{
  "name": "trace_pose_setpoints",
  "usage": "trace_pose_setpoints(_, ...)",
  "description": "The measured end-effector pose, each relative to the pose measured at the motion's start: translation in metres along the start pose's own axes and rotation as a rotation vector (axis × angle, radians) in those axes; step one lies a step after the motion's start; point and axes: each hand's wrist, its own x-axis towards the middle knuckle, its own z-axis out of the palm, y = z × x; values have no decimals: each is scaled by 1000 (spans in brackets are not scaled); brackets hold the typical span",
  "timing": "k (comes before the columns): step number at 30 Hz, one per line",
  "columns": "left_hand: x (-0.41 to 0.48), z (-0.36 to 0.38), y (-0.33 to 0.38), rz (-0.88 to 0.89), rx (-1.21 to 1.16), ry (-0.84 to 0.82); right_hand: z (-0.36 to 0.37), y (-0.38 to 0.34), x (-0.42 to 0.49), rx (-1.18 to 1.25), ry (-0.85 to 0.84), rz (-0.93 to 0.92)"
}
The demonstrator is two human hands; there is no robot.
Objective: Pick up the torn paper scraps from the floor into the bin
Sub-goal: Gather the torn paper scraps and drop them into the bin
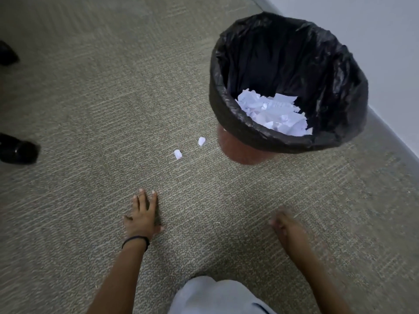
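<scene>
A round bin lined with a black plastic bag (pixel 229 105), already holding a heap of white torn paper, stands ahead and right of both hands. The left hand (pixel 142 216) rests flat on the carpet, fingers straight, holding nothing, likely bracing; the right hand (pixel 284 224) is blurred, its grip unclear. Two small white paper scraps (pixel 178 154) lie just beyond the left fingertips, long axes pointing roughly away.

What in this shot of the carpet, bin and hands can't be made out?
Head view:
- Right hand: motion blur hides how the fingers lie.
- Printing on the white torn paper in the black-lined bin: too small.
- Two black objects at the left edge: cut off, unidentifiable.
</scene>
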Motion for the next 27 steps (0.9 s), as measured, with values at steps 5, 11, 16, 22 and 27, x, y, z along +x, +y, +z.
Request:
trace_pose_setpoints(5, -2, -4, 1, -9, 4, -35, -77, -157, 42, 279, 497, -402)
trace_pose_setpoints(11, -3, -5, -2, 10, 4, -60, -145, -206, 91, 213, 760, -287)
trace_pose_setpoints(16, 4, -5, -7, 34, 4, -58, -102, -236, 108, 203, 628, -453)
trace_pose_setpoints(22, 12, -8, -8, 30, 2, -89, 21, -214, 171, 202, -89, -475)
trace_pose_setpoints(27, 13, -10, -9, 31, -3, -104, 83, -157, 232, 236, -28, -36)
